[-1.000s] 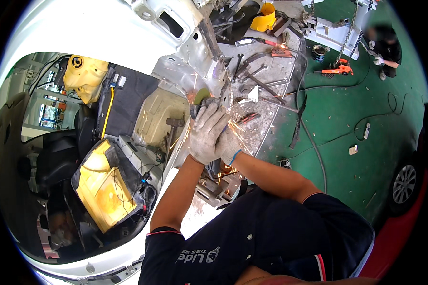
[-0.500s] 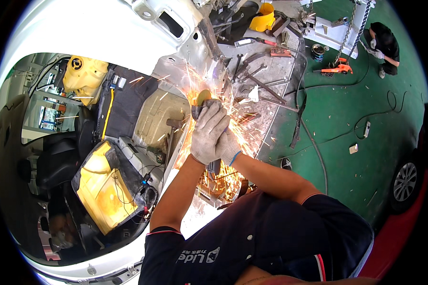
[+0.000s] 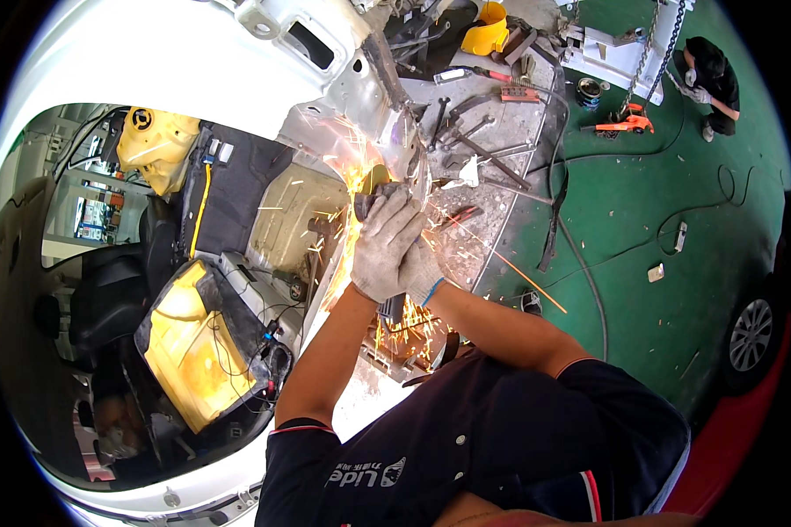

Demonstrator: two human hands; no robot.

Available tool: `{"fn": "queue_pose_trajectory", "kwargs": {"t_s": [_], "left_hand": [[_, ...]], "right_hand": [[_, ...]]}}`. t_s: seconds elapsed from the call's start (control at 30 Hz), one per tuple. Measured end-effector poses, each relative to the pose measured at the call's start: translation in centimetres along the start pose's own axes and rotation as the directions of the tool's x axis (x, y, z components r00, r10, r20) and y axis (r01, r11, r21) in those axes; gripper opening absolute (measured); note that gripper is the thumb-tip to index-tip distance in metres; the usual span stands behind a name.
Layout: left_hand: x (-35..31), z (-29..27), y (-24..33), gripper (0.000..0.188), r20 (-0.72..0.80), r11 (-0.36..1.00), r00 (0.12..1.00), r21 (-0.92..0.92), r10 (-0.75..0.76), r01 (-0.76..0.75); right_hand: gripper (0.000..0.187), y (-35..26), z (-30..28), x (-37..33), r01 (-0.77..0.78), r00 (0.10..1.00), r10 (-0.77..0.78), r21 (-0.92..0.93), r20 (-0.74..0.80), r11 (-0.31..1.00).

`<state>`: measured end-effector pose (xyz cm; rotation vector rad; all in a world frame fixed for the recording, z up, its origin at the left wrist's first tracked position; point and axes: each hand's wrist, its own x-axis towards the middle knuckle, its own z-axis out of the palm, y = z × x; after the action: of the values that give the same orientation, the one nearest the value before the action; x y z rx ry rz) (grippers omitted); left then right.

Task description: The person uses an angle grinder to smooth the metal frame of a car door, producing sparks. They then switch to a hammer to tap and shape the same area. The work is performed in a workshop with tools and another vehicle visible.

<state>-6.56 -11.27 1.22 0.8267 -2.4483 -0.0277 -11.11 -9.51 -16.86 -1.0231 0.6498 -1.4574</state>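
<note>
One white car body fills the left half, its open side showing black seats and a grey-black cabin. Green floor spreads over the right, with part of a red car at the far lower edge. Between the white body and the bare floor lies a grey platform strewn with tools and metal pieces. At upper right a co-worker in dark clothing bends beside a white frame hung with chains. Two yellow moulded pieces sit inside the car, the larger lower down.

Both hands wear pale gloves and meet at the centre. The left hand is closed over the head of an angle grinder, fingers long and side by side; the right hand, partly covered by it, clasps the tool's body, its fingers mostly hidden. The grinder is at the edge of the white body, its disc up against the metal.

A hammer lies left of the hands; a red-handled tool rests to their right. Smallest are the orange sparks, spraying above and below the gloves.
</note>
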Motion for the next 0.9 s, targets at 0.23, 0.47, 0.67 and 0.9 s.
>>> {"fn": "queue_pose_trajectory", "kwargs": {"t_s": [0.23, 0.47, 0.67, 0.9], "left_hand": [[0.4, -0.1, 0.2, 0.047, 0.017, 1.0, 1.0, 0.003, 0.009, -0.009], [-0.3, 0.2, 0.0, 0.054, 0.043, 1.0, 0.999, 0.01, -0.015, 0.014], [0.4, 0.0, 0.5, 0.048, -0.014, 1.0, 1.0, 0.029, 0.001, -0.001], [0.4, 0.1, 0.5, 0.047, -0.007, 1.0, 1.0, -0.005, -0.023, 0.023]], "right_hand": [[0.035, -1.9, -0.6, 0.2, -0.065, 0.989, 0.075, -0.073, 0.131, 0.995], [0.036, -5.2, -0.8, -0.2, 0.095, 0.978, 0.091, -0.783, 0.19, 0.614], [0.04, -4.0, -1.0, 0.2, 0.215, 0.977, -0.164, -0.688, 0.14, 0.693], [0.038, -6.1, -0.7, 0.3, -0.018, 0.995, 0.063, -0.464, 0.083, 0.886]]}}
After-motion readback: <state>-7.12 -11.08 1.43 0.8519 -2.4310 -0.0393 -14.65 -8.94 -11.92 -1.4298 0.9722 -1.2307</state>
